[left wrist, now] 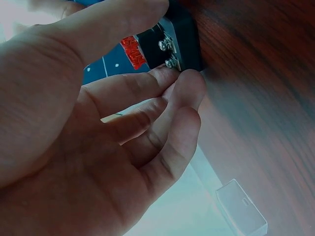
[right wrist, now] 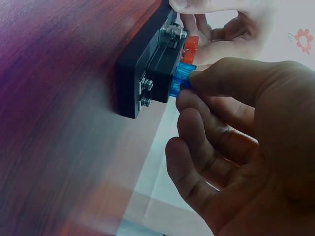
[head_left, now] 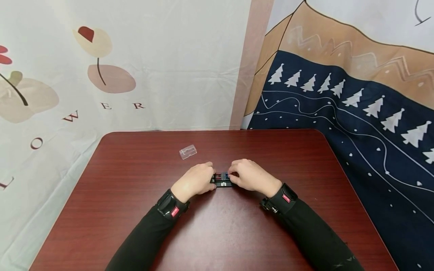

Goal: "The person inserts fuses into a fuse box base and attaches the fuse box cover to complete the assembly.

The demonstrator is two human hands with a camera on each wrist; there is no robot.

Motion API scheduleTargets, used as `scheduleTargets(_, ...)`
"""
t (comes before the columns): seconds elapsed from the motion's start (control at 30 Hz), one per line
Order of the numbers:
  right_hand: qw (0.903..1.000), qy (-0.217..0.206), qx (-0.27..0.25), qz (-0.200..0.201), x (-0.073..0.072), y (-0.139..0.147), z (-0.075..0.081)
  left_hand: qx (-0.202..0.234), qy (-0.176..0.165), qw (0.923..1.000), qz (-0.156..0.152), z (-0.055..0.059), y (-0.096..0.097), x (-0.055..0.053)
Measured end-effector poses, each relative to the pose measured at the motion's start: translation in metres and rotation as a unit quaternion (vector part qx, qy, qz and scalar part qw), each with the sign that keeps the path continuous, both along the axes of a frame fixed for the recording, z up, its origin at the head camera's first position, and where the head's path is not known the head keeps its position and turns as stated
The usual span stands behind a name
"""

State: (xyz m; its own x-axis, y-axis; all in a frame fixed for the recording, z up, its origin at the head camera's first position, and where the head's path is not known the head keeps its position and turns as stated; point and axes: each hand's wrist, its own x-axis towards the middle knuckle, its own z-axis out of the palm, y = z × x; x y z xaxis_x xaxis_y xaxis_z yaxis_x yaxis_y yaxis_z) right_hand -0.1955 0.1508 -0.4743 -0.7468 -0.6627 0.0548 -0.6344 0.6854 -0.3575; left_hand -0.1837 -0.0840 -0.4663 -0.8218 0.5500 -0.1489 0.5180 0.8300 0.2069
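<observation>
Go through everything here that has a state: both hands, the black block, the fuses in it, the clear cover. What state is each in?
Left hand: steadies the black fuse block's end, fingers curled.
Right hand: pinches the blue fuse.
Black fuse block: flat on the table, uncovered.
Blue fuse: in the block, seating depth unclear.
Red fuse: in the block, untouched.
Clear cover: off, lying apart on the table.

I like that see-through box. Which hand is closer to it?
Left. The left hand lies just in front of the clear box, gripping the black block; the right hand pinches a blue piece farther away.
</observation>
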Motion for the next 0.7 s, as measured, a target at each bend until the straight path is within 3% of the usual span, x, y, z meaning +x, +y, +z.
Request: scheduleTargets(0.7,1.0000,-0.002,0.001,0.001,-0.0005,0.0010,0.0012,-0.008,-0.005,1.0000,-0.001,0.0024,-0.0001,0.0001)
